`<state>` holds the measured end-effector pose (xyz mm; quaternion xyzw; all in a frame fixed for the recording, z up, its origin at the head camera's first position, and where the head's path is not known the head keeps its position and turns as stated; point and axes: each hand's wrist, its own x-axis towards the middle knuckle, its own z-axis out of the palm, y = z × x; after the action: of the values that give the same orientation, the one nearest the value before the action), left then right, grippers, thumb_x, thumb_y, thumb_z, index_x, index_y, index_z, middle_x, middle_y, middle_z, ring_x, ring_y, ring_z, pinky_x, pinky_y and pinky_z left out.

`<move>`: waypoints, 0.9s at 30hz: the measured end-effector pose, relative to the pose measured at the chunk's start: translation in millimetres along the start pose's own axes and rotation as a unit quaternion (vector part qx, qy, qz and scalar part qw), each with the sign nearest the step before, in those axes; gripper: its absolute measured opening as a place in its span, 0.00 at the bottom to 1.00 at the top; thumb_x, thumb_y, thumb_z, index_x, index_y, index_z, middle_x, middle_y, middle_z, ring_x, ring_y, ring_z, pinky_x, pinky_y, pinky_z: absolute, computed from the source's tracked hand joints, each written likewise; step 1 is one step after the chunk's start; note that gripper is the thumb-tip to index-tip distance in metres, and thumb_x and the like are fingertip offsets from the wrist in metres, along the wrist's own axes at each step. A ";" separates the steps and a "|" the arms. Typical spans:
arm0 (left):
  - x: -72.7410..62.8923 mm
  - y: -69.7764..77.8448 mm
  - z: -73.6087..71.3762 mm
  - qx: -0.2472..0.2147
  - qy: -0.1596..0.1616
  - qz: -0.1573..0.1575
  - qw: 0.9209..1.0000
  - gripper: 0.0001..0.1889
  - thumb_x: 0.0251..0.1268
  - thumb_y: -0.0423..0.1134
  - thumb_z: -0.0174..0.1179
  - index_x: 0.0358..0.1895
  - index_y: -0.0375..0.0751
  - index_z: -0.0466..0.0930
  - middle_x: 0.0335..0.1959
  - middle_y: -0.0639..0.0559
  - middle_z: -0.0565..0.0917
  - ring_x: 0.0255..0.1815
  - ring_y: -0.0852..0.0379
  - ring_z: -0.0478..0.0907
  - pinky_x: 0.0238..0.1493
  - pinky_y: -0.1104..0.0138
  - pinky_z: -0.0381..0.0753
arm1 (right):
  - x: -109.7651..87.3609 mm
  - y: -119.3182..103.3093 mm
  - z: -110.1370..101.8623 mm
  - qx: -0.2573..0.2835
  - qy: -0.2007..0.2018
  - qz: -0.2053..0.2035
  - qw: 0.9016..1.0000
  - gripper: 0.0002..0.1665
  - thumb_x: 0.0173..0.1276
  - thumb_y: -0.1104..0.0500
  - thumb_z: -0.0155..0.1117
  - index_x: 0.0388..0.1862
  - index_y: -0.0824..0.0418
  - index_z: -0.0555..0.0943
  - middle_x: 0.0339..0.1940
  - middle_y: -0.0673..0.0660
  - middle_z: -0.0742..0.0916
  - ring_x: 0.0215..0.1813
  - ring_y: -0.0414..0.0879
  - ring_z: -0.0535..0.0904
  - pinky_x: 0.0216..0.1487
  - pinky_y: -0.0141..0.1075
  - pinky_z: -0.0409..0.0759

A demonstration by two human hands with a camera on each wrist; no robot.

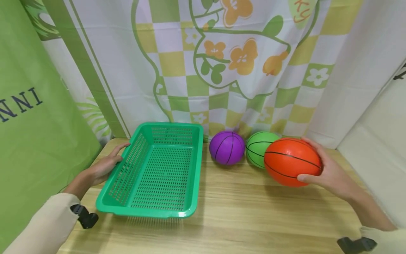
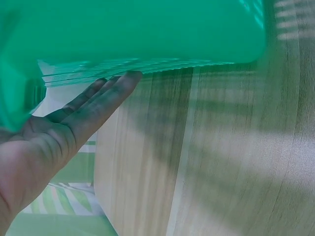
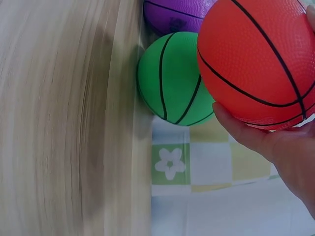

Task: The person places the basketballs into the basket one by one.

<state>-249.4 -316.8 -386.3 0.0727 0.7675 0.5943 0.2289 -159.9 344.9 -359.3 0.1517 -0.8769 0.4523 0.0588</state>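
A green plastic basket with slotted walls is raised off the tabletop, its inside bare. My left hand holds it by the left rim; in the left wrist view the fingers reach along its underside, and the thumb is hidden there. On the right, my right hand grips a red toy basketball, thumb in front and fingers round the far side. That ball hangs above the table, partly covering a green ball. Left of the green one sits a purple ball.
The wooden tabletop spreads beneath everything. A patterned curtain hangs right behind the balls and basket. Green cloth borders the left side, and a pale wall the right.
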 end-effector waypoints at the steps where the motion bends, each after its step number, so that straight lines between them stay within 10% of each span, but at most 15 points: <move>1: 0.0 0.0 0.3 0.000 0.000 0.001 1.000 0.33 0.79 0.33 0.28 0.81 0.53 0.28 0.58 0.27 0.68 0.46 0.45 0.80 0.42 0.52 0.83 | 0.0 -1.2 1.0 0.002 -0.001 -0.001 1.000 0.64 0.55 0.69 0.75 0.83 0.44 0.50 0.68 0.53 0.67 0.53 0.36 0.75 0.41 0.35 0.82; 27: 0.5 0.1 2.7 -0.018 0.015 -0.011 1.000 0.34 0.79 0.32 0.27 0.82 0.55 0.29 0.57 0.27 0.69 0.45 0.44 0.81 0.43 0.51 0.84 | 21.0 -24.9 35.1 0.023 -0.029 -0.035 0.999 0.61 0.55 0.66 0.76 0.82 0.47 0.53 0.69 0.60 0.69 0.57 0.51 0.74 0.45 0.39 0.82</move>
<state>-248.7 -314.2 -386.9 0.0517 0.7608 0.6064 0.2252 -170.5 298.4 -355.4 0.1963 -0.8615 0.4659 0.0458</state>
